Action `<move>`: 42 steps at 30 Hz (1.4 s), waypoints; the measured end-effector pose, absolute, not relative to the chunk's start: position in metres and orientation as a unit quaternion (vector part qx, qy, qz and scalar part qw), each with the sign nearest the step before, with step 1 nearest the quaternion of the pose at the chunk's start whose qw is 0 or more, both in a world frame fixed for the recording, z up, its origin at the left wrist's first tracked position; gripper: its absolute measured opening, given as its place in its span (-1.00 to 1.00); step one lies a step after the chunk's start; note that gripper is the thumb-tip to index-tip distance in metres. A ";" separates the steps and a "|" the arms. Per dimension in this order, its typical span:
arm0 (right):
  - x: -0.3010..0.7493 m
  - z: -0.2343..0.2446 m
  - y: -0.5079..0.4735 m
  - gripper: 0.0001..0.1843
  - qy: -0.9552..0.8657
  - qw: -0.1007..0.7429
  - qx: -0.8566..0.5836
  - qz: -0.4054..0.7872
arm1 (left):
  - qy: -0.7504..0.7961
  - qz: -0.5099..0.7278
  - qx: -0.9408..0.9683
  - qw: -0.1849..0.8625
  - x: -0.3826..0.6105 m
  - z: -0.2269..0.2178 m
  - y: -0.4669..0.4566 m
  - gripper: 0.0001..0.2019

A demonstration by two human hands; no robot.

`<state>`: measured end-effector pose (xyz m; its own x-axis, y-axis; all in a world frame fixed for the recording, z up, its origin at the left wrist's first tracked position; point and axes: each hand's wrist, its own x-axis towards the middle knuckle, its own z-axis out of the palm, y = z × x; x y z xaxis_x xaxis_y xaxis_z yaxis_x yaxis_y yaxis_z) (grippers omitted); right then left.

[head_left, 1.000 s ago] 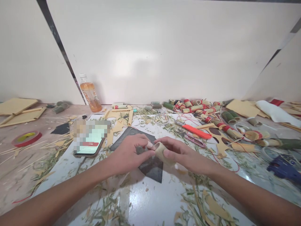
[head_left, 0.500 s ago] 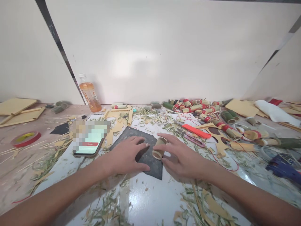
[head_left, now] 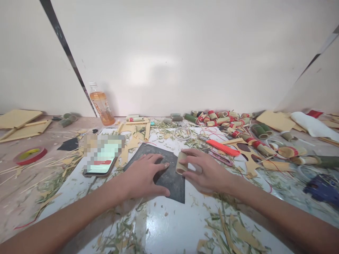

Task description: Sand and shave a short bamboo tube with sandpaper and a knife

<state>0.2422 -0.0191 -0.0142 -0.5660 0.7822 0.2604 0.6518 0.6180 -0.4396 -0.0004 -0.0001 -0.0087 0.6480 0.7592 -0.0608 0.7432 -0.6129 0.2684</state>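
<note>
A dark sheet that looks like sandpaper point(head_left: 174, 188) lies on a white board point(head_left: 159, 229). My left hand point(head_left: 145, 173) rests flat on the sheet, its fingers spread and the thumb pointing right. In my right hand point(head_left: 206, 169) is a short hollow bamboo tube point(head_left: 182, 163), pinched between thumb and fingers. The tube is over the sheet's right side, with its open end toward me. Whether its far end touches the sheet, I cannot tell.
Left of the sheet lies a phone point(head_left: 103, 158), with a drink bottle point(head_left: 102, 106) behind it. An orange-red cutter point(head_left: 222, 147), red-banded bamboo pieces point(head_left: 222, 118) and a blue tool point(head_left: 321, 188) lie to the right. Shavings point(head_left: 233, 229) and a red tape roll point(head_left: 30, 156) are scattered around.
My right hand has shifted slightly to the right with the bamboo tube. My left hand stays on the dark sheet in about the same place.
</note>
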 end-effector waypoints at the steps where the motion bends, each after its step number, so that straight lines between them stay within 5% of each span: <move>1: 0.243 -0.014 -0.018 -0.78 -0.872 0.224 -0.412 0.143 | 0.422 0.027 0.896 0.138 0.000 -0.009 0.000 -0.21; 12: 0.248 -0.012 -0.018 -0.74 -0.891 0.175 -0.366 0.202 | 0.421 0.031 0.897 0.131 0.000 -0.011 0.000 -0.22; 19: 0.252 -0.019 -0.002 -0.80 -0.880 0.219 -0.402 0.123 | 0.418 0.043 0.900 0.116 0.001 -0.011 -0.002 -0.24; 42: 0.256 -0.016 -0.007 -0.66 -0.875 0.210 -0.415 0.136 | 0.432 0.026 0.894 0.115 -0.010 -0.011 0.011 -0.25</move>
